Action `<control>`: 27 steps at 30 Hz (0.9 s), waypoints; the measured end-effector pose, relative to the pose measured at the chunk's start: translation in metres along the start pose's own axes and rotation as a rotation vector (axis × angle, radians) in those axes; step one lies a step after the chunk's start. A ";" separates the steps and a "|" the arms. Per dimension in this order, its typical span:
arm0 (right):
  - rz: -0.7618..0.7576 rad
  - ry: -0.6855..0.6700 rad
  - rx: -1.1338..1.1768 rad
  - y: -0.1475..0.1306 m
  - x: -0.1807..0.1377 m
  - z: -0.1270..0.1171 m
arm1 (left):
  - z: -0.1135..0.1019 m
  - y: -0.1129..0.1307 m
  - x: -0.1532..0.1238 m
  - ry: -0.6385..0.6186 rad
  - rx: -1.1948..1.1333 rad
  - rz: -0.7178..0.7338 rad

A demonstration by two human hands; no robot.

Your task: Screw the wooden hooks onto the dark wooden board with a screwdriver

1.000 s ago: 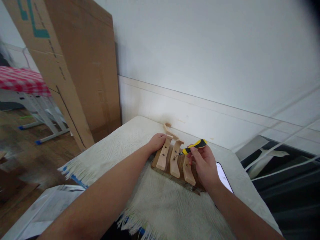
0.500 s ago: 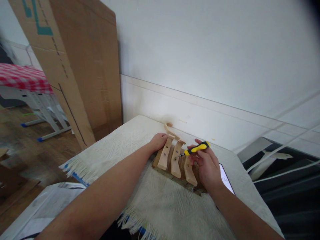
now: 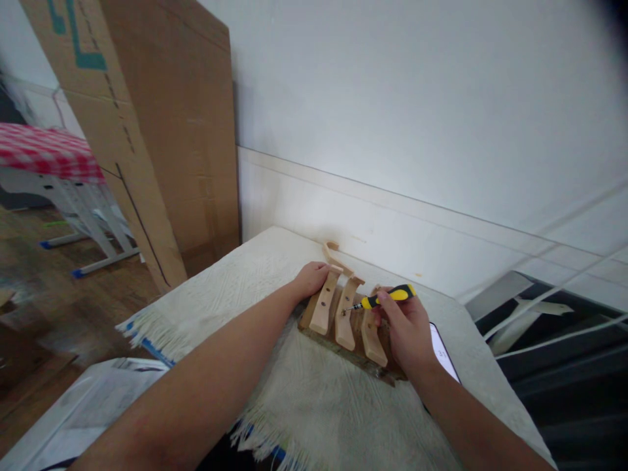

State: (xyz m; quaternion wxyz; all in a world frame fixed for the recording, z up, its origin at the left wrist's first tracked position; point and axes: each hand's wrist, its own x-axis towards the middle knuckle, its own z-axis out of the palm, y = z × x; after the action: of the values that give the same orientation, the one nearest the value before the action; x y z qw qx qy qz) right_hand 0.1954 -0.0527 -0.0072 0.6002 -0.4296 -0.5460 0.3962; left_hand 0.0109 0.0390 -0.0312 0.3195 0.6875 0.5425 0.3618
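My right hand (image 3: 408,327) is closed around the handle of a yellow and black screwdriver (image 3: 390,297). The screwdriver's tip meets a screw in the middle wooden hook (image 3: 345,324), one of three pale hooks on a dark wooden board (image 3: 333,347). My left hand (image 3: 313,278) grips the upper end of the left wooden hook (image 3: 322,307), its fingertips partly hidden behind it. Nearest my right hand is the right wooden hook (image 3: 373,340), its upper part partly covered by the fingers. A loose curved wooden hook (image 3: 337,256) lies behind the board.
A pale fringed cloth (image 3: 235,288) covers the table. Beside my right wrist lies a phone (image 3: 444,353) with a lit screen. The wall (image 3: 392,131) rises behind the table, and a tall cardboard box (image 3: 191,144) stands at the left.
My right fingers, spread around the screwdriver before, have closed on its handle. The handle has shifted slightly right and down. My left hand and the board look unmoved.
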 end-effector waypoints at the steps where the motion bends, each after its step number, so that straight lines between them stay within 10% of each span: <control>1: 0.001 -0.008 -0.008 0.000 0.000 0.000 | 0.000 0.000 0.000 0.002 0.000 -0.002; 27: -0.017 -0.056 0.120 0.000 -0.001 0.002 | -0.001 0.001 0.000 0.012 0.033 0.002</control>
State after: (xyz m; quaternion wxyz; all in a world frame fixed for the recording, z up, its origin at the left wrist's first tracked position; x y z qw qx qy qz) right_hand 0.1931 -0.0531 -0.0078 0.6128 -0.3770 -0.5416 0.4348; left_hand 0.0109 0.0387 -0.0301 0.3044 0.6910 0.5497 0.3573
